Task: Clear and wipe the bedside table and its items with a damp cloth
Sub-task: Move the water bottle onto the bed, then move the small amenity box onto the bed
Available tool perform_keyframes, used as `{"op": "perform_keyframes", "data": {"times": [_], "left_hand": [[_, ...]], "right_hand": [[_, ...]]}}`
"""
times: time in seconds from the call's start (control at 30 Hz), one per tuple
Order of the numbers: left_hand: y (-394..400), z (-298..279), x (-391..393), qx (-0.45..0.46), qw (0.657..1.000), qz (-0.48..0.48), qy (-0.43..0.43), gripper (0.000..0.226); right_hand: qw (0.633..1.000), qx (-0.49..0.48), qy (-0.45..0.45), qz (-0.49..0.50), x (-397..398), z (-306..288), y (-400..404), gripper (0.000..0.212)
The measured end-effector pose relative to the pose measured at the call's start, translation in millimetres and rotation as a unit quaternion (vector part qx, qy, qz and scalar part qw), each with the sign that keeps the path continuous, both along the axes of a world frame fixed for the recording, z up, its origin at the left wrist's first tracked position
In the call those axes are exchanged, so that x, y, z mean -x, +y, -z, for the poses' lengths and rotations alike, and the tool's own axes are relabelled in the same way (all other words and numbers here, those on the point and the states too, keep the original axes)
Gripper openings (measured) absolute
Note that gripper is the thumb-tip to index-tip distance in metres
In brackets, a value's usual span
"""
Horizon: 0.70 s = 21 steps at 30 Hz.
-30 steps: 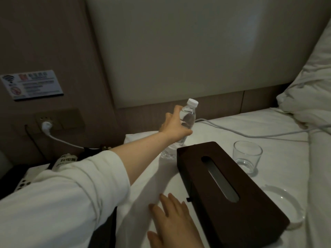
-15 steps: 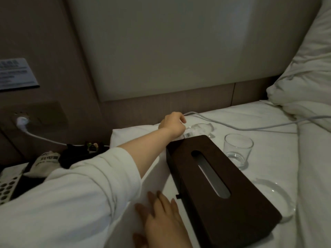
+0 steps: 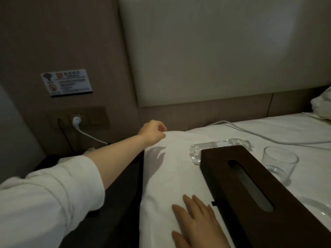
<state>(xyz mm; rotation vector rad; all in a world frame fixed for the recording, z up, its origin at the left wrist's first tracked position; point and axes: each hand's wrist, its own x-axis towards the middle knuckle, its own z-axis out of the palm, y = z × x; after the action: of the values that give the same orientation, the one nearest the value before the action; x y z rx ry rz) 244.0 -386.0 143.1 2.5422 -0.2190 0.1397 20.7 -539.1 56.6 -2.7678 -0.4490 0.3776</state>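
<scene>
1. Head view, the hands: a person leans across a bed point(image 3: 179, 158) on which cleared bedside items lie. The left hand point(image 3: 152, 132) hovers with fingers point(image 3: 161, 128) curled and nothing visible in them, at the bed's far corner, left of the dark wooden tissue box point(image 3: 259, 190). The right hand point(image 3: 198, 224) rests flat, fingers straight, on the sheet just left of the tissue box's near end.

2. Head view, the items: a clear plastic water bottle point(image 3: 220, 146) lies on its side touching the tissue box's far end. A drinking glass point(image 3: 279, 161) stands upright just right of the tissue box. The rim of a clear glass dish point(image 3: 320, 212) shows to the right of the box's near half. A white cable point(image 3: 268, 138) crosses the sheet beyond the box.

3. Head view, the desk: left of the tissue box, past the bed's edge, the dark desk point(image 3: 52, 158) is largely hidden by the left sleeve point(image 3: 44, 203). No cloth is in view.

4. Judged handling: the tissue box looks rigid and moderately heavy; grip it across its long sides. The bottle is likely light, slick and prone to rolling; take it round the middle. The glass and dish look fragile and slippery when damp; hold the glass round its wall, the dish by its rim.
</scene>
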Motion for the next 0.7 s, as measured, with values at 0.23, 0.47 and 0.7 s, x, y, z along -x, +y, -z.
{"op": "perform_keyframes", "data": {"times": [0.23, 0.47, 0.7], "left_hand": [[143, -19, 19, -0.003, 0.995, -0.101, 0.028, 0.014], [200, -11, 68, 0.087, 0.987, -0.124, 0.044, 0.009], [237, -24, 116, 0.068, 0.989, -0.047, 0.119, 0.011]], "right_hand": [[0.999, 0.030, -0.038, 0.006, -1, 7, 4, 0.063], [0.995, 0.030, -0.081, 0.040, 12, -4, 14, 0.057], [0.980, 0.046, -0.194, 0.021, 31, -39, 56, 0.055]]}}
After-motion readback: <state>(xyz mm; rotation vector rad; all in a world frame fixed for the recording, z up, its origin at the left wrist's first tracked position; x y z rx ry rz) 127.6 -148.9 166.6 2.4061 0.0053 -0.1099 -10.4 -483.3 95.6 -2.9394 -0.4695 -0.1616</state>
